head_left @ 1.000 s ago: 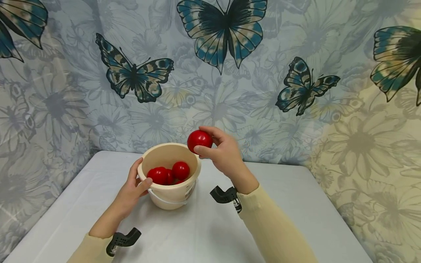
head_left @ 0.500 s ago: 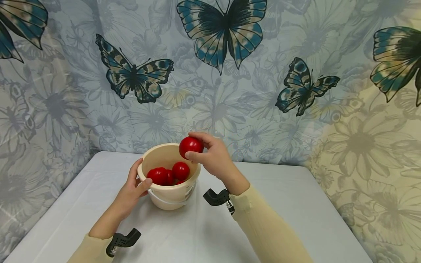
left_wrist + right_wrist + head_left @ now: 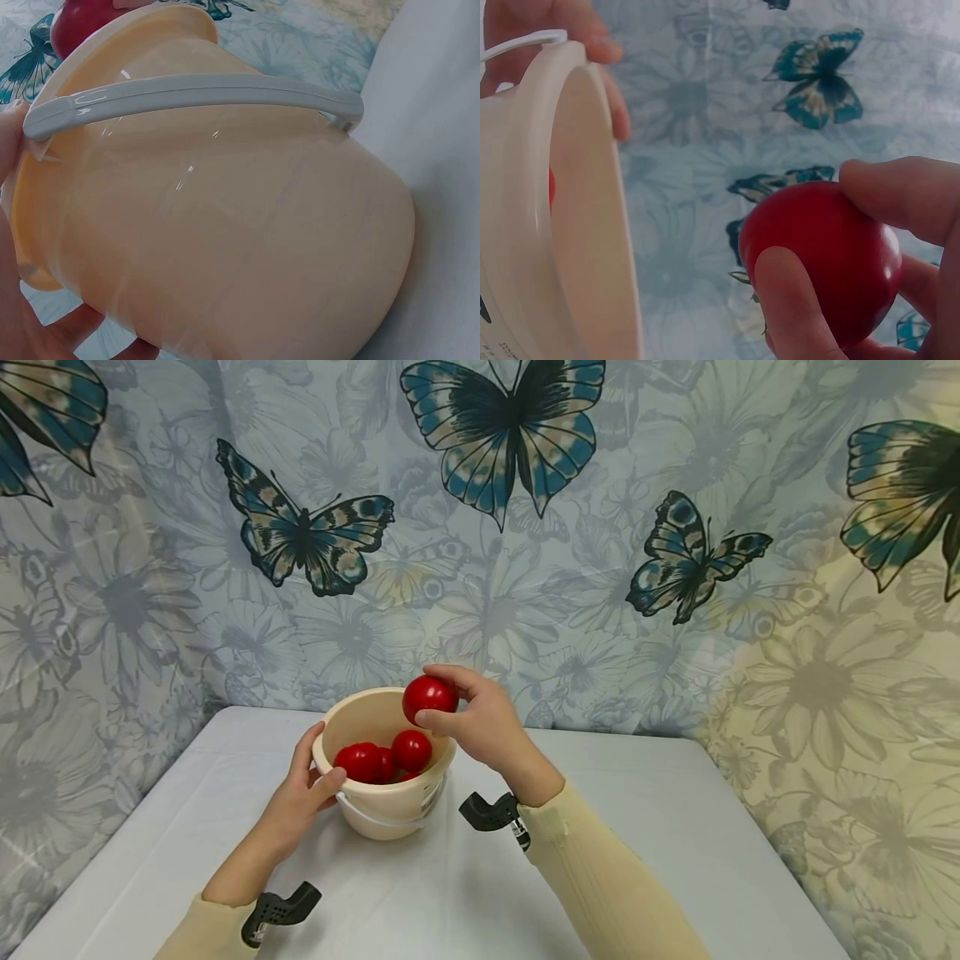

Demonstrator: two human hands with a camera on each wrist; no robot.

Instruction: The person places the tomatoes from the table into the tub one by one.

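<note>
My right hand (image 3: 486, 724) holds a glossy red tomato (image 3: 429, 698) between thumb and fingers, above the right side of a cream bucket's rim. In the right wrist view a bit of green stem (image 3: 740, 277) shows beside the thumb on this tomato. The bucket (image 3: 375, 817) stands on the table, tilted a little towards me, with several red tomatoes (image 3: 412, 750) inside. At its left side my left hand (image 3: 296, 793) grips the rim, thumb near the front and fingers around the outer wall. The bucket's pale handle (image 3: 202, 91) hangs down along the front.
A white cloth covers the table (image 3: 615, 827). Close behind its far edge hangs a backdrop (image 3: 510, 602) printed with flowers and butterflies. Black camera mounts (image 3: 491, 812) sit on both wrists.
My right hand has moved left and slightly down with the tomato, bringing it from beside the rim to over the bucket's opening. The left hand and bucket have stayed put.
</note>
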